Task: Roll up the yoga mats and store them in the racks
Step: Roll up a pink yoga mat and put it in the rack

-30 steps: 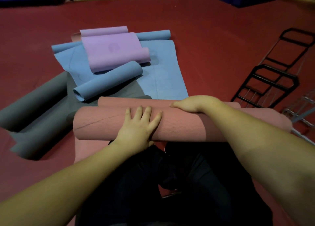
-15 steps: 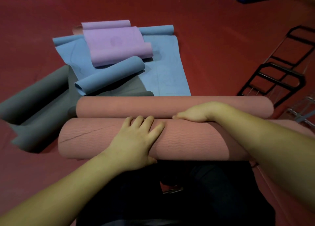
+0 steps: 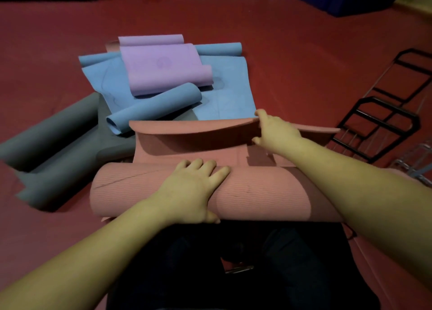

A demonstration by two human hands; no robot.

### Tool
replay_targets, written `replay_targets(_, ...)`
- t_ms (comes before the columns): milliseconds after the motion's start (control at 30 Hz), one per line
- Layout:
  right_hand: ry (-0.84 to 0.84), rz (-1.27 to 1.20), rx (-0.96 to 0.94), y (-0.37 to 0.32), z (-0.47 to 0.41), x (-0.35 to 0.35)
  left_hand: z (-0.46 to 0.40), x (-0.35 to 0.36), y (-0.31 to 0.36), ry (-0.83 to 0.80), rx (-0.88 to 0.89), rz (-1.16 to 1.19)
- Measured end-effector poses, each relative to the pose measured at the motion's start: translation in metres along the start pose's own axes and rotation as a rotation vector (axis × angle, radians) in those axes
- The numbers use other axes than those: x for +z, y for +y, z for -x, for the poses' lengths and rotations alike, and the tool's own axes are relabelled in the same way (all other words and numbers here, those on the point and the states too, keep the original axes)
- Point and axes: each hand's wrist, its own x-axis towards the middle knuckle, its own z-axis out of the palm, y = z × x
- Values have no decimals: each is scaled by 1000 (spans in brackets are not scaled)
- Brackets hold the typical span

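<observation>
the person knelt on the red floor with the pink mat lying across in front of their knees, most of it wound into a thick roll running left to right. the left hand lay flat on top of that roll near its middle, fingers straight and spread, pressing down on it. the right hand reached just past the roll to the mat's loose far flap, which stood lifted off the floor and curved; the thumb and fingers seemed to pinch the flap's edge, though the fingers were partly hidden behind it, so i could not be wholly sure of the grip. the two hands were apart, one on the roll and one on the flap. beyond the pink mat, farther off and to the left, a blue mat lay spread with curled ends, and a purple mat rested on top of it, also half unrolled. a grey mat sat at the left, curled at both ends. to the far right a black rack lay on the floor, well apart from the roll.
</observation>
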Motion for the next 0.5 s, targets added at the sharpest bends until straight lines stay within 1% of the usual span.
replay_targets(100,40,204,-14,2,-20,0,-1,2,0,-3,1,16)
replay_targets(200,154,347,-14,1,-34,1,-2,3,-3,-21,-9,47)
replay_targets(233,196,337,-17,0,-36,0,-3,2,-4,-26,-17,59)
replay_targets(300,309,243,-47,-4,-37,-4,-5,2,-5,-10,-34,97)
replay_targets(367,389,119,-65,-9,-34,-14,-10,5,-8,96,-42,115)
replay_targets(433,392,-8,-50,-13,-31,-25,-18,10,-10,227,-49,76)
replay_targets(500,374,-60,-34,-12,-29,-32,-29,11,-15,208,-56,51)
